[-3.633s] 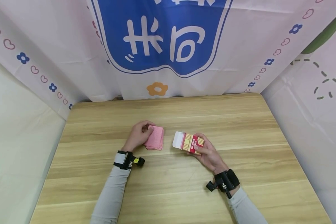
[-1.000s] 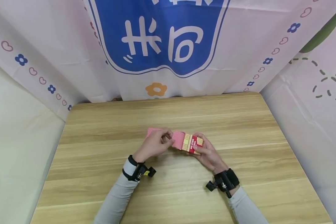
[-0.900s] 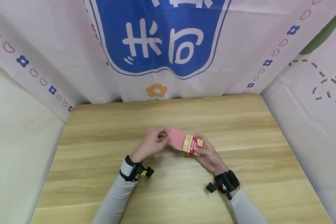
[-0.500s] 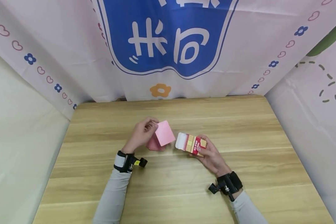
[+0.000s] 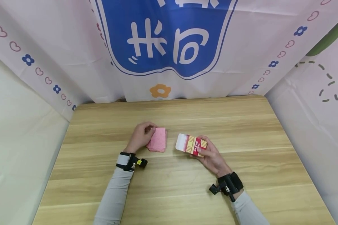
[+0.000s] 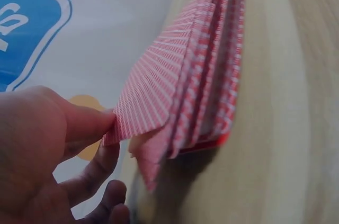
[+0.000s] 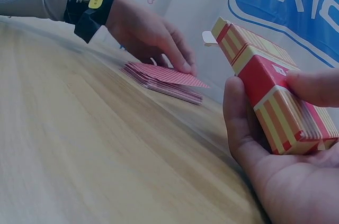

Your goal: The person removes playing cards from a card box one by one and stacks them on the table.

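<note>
My left hand (image 5: 141, 136) pinches the corner of a red-patterned playing card (image 6: 151, 89) between thumb and fingers. That card lies slanted over a stack of playing cards (image 7: 180, 92) on the table, backs facing up. The stack's edges are slightly uneven in the left wrist view. To its right, my right hand (image 5: 212, 155) grips a red and yellow striped card box (image 5: 195, 146), thumb on top and fingers beneath. The box's white flap (image 5: 181, 142) is open and points left toward the stack. A reddish card edge shows at the box mouth.
The wooden table (image 5: 169, 193) reaches back to a white curtain (image 5: 107, 84) with a blue emblem. Pale cloth walls (image 5: 19, 131) stand at both sides. Each wrist carries a black strap with a small camera (image 5: 142, 162).
My left hand went to the box, drew out a card by its edge and brought it back left, lowering it onto the stack. The right hand keeps the box almost in place.
</note>
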`<state>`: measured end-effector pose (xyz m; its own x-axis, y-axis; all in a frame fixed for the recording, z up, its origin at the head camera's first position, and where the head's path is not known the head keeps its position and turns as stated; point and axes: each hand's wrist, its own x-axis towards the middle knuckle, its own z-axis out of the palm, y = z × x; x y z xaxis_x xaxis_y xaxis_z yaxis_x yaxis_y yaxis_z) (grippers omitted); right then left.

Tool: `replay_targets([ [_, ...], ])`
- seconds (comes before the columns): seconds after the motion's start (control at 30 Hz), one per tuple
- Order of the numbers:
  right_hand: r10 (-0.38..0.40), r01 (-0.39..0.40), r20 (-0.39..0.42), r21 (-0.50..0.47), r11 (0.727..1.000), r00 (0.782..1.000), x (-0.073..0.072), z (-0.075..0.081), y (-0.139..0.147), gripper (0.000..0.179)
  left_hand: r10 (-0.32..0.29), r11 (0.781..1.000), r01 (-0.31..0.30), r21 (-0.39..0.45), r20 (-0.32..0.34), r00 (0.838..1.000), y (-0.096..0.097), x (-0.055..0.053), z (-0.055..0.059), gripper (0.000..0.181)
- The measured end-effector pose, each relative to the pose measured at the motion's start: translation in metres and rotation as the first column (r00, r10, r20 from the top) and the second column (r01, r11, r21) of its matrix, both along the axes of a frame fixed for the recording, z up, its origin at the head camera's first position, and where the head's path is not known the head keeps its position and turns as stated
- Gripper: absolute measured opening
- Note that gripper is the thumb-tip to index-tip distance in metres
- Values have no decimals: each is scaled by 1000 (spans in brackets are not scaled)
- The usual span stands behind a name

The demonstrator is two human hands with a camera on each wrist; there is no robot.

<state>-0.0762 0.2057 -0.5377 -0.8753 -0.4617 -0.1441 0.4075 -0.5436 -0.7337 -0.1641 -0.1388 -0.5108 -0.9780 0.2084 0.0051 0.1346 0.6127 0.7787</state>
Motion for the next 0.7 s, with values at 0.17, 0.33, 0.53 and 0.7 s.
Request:
replay_targets([
  [0.17,-3,3,1,7,1000,1000,0,0,0,50,24,996,-25,-86,-10,1000,3,-1,-5,19],
  [0.33,0,0,-2,9,1000,1000,-1,0,0,49,15,989,-21,-146,-37,999,4,0,-7,19],
  [0.53,0,0,-3,9,1000,1000,-1,0,0,50,12,988,-15,-151,-19,1000,5,1,-3,21],
  [0.7,-2,2,-3,14,1000,1000,-1,0,-1,49,5,996,-8,-94,-34,999,13,6,8,26],
])
